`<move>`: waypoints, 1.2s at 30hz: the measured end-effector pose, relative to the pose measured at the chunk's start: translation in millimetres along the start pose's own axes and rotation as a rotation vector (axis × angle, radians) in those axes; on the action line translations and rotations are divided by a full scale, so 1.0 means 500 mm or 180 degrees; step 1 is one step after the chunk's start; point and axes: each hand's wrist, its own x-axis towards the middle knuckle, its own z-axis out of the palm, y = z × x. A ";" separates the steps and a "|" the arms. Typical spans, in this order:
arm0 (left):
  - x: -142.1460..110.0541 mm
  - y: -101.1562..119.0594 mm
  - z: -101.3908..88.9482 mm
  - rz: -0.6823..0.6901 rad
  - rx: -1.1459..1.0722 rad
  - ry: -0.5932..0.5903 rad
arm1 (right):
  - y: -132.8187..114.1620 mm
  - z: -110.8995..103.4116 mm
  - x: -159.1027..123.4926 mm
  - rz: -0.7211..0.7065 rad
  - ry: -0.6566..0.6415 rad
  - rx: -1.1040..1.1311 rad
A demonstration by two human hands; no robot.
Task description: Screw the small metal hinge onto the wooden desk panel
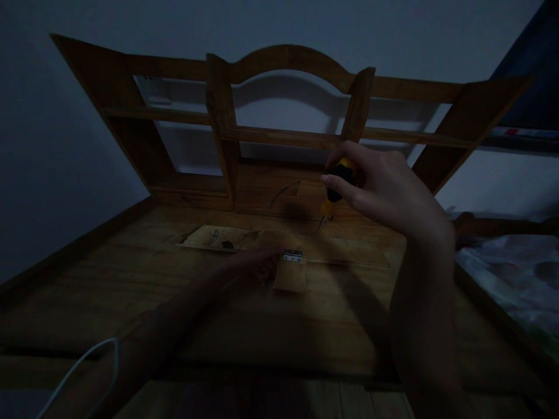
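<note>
My right hand [375,180] is wrapped round the black and yellow handle of a screwdriver [341,181]. Its metal shaft slants down toward the wooden desk, right of a small metal hinge [292,255]. The hinge lies at the upper edge of a small wooden piece [290,276], where a longer flat board [349,250] meets it. My left hand [262,262] is at the left side of the hinge, fingers bent and a fingertip touching there. Dim light hides exactly what these fingers grip.
A wooden shelf unit [288,137] with an arched top stands at the back of the desk [279,326]. A pale board [222,237] with small dark bits lies left of the hinge. A white cable [100,343] loops by my left forearm. Plastic-wrapped stuff [515,273] is at the right.
</note>
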 end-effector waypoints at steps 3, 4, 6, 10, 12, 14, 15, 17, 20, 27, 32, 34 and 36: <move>-0.007 0.000 -0.011 -0.0078 0.0262 -0.0273 | -0.013 -0.007 -0.007 -0.0014 -0.0010 -0.0032; -0.010 0.001 -0.016 -0.0033 0.0354 -0.0440 | -0.018 -0.010 -0.010 -0.0033 0.0000 -0.0023; -0.016 0.007 -0.027 0.0062 0.0569 -0.0836 | -0.029 -0.016 -0.017 -0.0079 0.0027 0.0023; -0.033 0.023 -0.049 0.0275 0.0964 -0.1437 | -0.054 -0.028 -0.034 -0.0196 0.0118 0.0212; -0.042 0.029 -0.059 0.0336 0.1084 -0.1539 | -0.066 -0.035 -0.042 -0.0256 0.0230 0.0328; -0.046 0.032 -0.068 0.0369 0.1074 -0.1421 | -0.078 -0.041 -0.048 -0.0304 0.0364 0.0458; -0.046 0.033 -0.072 0.0439 0.0992 -0.1241 | -0.082 -0.042 -0.050 -0.0302 0.0435 0.0519; -0.040 0.032 -0.081 0.0726 0.0731 -0.0718 | -0.083 -0.043 -0.058 -0.0218 0.0524 0.0586; -0.017 0.031 -0.093 0.1328 0.0399 0.0169 | -0.057 -0.033 -0.094 0.0060 0.0685 0.0574; 0.053 0.014 -0.094 0.1979 0.1604 0.2510 | 0.098 -0.012 -0.357 0.1956 0.0921 0.1038; 0.066 -0.012 -0.074 0.2545 0.2553 0.2137 | 0.172 -0.003 -0.561 0.3186 0.1005 0.1494; 0.064 -0.016 -0.068 0.2556 0.2686 0.1878 | 0.192 0.010 -0.616 0.3444 0.1224 0.1501; 0.063 -0.017 -0.065 0.2543 0.2750 0.1680 | 0.213 0.026 -0.656 0.3768 0.1555 0.1719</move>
